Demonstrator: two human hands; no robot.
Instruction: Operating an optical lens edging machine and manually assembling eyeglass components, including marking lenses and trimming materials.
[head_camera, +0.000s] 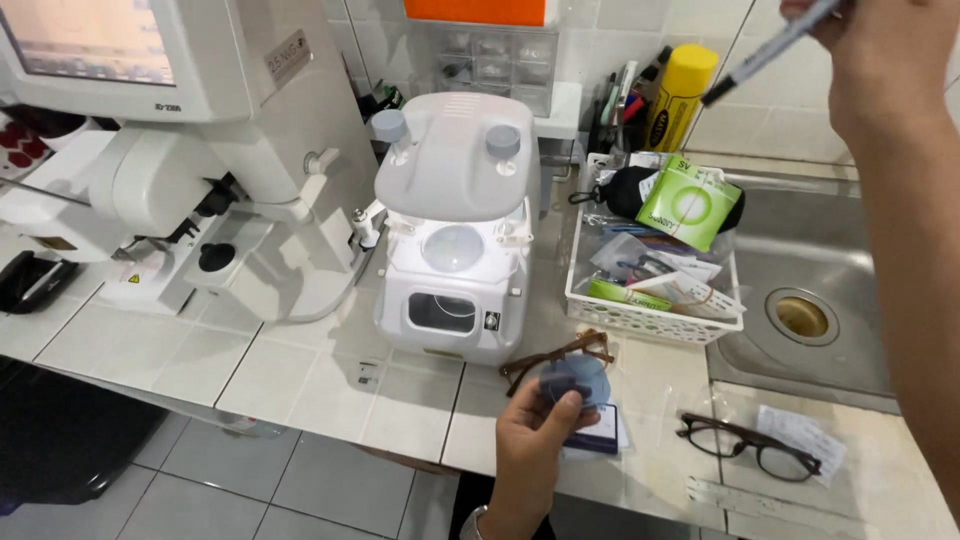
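Holding a round bluish lens (574, 378) up between thumb and fingertips, left hand (538, 440) low in view, closed on the lens edge, poised over the front of the white tiled tabletop (300, 375). Raised high at the top right corner, right hand (870, 50) wrapped shut around a pen (770, 50), dark tip slanting down and to the left. Both hands well apart, one low, one high.

Just beyond the left hand, partly behind the lens: brown-framed glasses (556, 358) lying on the tabletop. Just right of the left hand's fingers and under the lens, a small dark blue and white card (604, 432). Further right of that hand, below the right forearm: dark-framed glasses (750, 447) lying flat, a slip of white paper (800, 432) beside them, and a clear ruler (770, 497) along the tabletop edge.

Straight ahead of the left hand, a white boxy machine (455, 230) with a domed grey lid, two grey knobs and a small front window. Left of that, well away from both hands, a larger white instrument (190, 160) with a screen on top. Between the hands, a white plastic basket (650, 318) filled with packets, a green box (690, 205) and a black pouch. Under the right arm, a steel sink (840, 250) with its drain. Below the right hand, back by the wall, a yellow can (678, 95) among pens.
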